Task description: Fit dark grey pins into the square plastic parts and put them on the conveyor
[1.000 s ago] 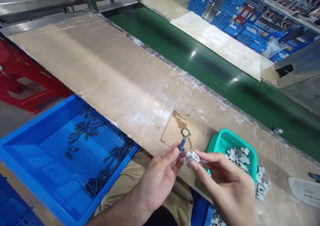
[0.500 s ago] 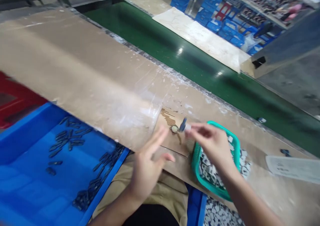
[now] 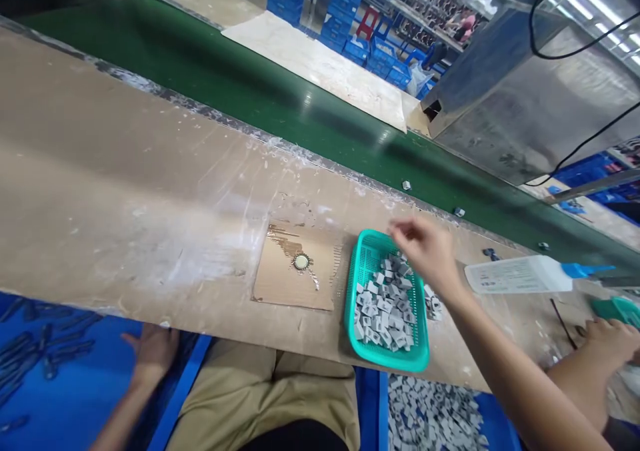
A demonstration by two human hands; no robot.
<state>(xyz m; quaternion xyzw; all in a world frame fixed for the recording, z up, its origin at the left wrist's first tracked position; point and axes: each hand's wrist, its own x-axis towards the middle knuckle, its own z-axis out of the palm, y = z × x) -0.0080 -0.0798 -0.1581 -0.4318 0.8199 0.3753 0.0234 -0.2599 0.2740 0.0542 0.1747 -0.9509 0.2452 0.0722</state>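
My left hand is down in the blue bin at lower left, over dark elongated parts. Its thumb is spread; the fingertips are partly hidden at the table edge. Above the far right side of the green basket is my right hand, slightly blurred, fingers loosely bent, nothing visible in them. Small grey-white blocks fill the basket. A cardboard piece left of it bears a small round dish with pale contents and wet brown streaks.
Behind the table runs a green conveyor belt carrying a few small pieces, one a grey-and-dark block. A plastic bottle with a blue nozzle lies right. Another person's hand rests at far right. More blocks fill a lower bin.
My left hand has gone from beside the cardboard down into the blue bin. My right hand has let go of the grey-and-dark piece, which now sits on the belt. The view has shifted right.
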